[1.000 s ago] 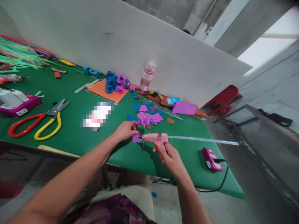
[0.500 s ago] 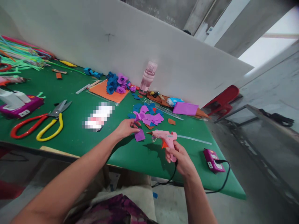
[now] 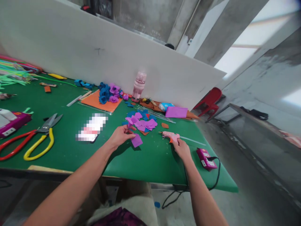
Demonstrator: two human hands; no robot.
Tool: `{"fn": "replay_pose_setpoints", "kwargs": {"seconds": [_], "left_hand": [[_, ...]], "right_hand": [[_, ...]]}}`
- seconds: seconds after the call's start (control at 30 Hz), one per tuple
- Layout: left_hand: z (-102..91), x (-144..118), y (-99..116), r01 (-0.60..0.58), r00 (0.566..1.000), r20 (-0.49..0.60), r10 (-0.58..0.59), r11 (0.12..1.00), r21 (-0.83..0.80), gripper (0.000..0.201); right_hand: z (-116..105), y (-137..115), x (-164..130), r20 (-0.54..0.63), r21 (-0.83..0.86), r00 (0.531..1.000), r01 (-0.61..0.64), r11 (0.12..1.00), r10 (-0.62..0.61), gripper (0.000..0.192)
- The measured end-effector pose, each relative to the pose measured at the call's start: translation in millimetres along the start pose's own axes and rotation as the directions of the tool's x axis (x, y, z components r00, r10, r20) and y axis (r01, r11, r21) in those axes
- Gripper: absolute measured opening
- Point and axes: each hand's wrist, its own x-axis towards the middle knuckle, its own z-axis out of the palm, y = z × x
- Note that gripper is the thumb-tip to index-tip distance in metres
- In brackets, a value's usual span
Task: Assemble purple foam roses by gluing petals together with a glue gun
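Observation:
My left hand (image 3: 121, 136) is closed in a pinch at the middle of the green table (image 3: 150, 163). A small purple flower (image 3: 130, 120) stands up from its fingers. A purple paper-like piece (image 3: 136, 140) shows just beyond the fingertips; whether they also hold it I cannot tell. My right hand (image 3: 182, 149) is wrapped round the handle of a pink glue gun (image 3: 170, 136), low over the table, nozzle pointing left. A clear glue stick (image 3: 192, 140) sticks out of its back. Loose purple petals (image 3: 148, 124) lie in a pile past my left hand, with blue ones among them.
Large red-and-yellow-handled scissors (image 3: 44, 131) and a blurred-out phone (image 3: 91, 128) lie at left. Finished blue and purple flowers (image 3: 108, 93) rest on an orange sheet (image 3: 101, 102). A pink bottle (image 3: 139, 86) stands by the white partition (image 3: 98, 62). A purple power block (image 3: 206, 159) with a cord sits at right.
The glue gun has moved right, away from the purple piece, and down towards the table in my right hand. My left hand keeps its pinch. The view has shifted somewhat.

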Motion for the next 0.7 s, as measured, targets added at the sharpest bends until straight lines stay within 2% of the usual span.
{"fn": "replay_pose_setpoints", "kwargs": {"seconds": [0.1, 0.17, 0.2, 0.23, 0.27, 0.33, 0.37, 0.47, 0.63, 0.7], "left_hand": [[0.3, -0.9, 2.6, 0.005, 1.0, -0.02, -0.006, 1.0, -0.014, 0.038], [0.7, -1.9, 6.6, 0.004, 0.999, -0.032, -0.005, 1.0, -0.019, 0.038], [0.7, -2.3, 9.5, 0.0, 0.999, -0.034, 0.0, 1.0, -0.01, 0.038], [0.6, -2.6, 12.8, -0.008, 0.999, -0.032, 0.009, 1.0, 0.009, 0.038], [0.1, -2.6, 16.7, -0.022, 0.999, -0.027, 0.023, 0.999, 0.039, 0.037], [-1.9, -1.6, 25.2, -0.058, 0.998, -0.01, 0.06, 0.992, 0.109, 0.038], [-3.4, -0.5, 29.6, -0.072, 0.997, -0.004, 0.074, 0.987, 0.145, 0.037], [-9.0, 4.5, 41.6, -0.094, 0.995, -0.008, 0.098, 0.97, 0.226, 0.037], [-17.6, 23.0, 54.3, -0.118, 0.991, -0.028, 0.128, 0.968, 0.22, 0.037], [-20.6, 34.7, 56.9, -0.132, 0.986, -0.073, 0.151, 0.966, 0.222, 0.038]], "right_hand": [[-2.8, -12.7, -7.0, -0.125, -0.093, 0.992, 0.022, 0.995, -0.034, 0.03], [-4.7, -31.6, -13.2, -0.225, -0.006, 0.972, 0.073, 0.997, -0.072, 0.03], [-5.0, -44.4, -16.2, -0.229, 0.105, 0.967, 0.137, 0.985, -0.11, 0.029], [-4.9, -59.0, -18.9, -0.183, 0.264, 0.97, 0.204, 0.943, -0.158, 0.028], [-4.1, -74.7, -21.1, -0.081, 0.421, 0.969, 0.245, 0.873, -0.233, 0.028], [-1.2, -106.0, -23.5, 0.139, 0.652, 0.917, 0.2, 0.732, -0.374, 0.027], [0.7, -120.0, -23.5, 0.207, 0.703, 0.887, 0.159, 0.693, -0.414, 0.027], [7.0, -149.7, -18.3, 0.252, 0.76, 0.879, 0.08, 0.645, -0.406, 0.016], [18.5, -168.0, 6.5, 0.241, 0.864, 0.882, -0.004, 0.504, -0.405, 0.006], [23.6, -172.5, 20.8, 0.212, 0.916, 0.92, -0.069, 0.396, -0.329, 0.006]]}}
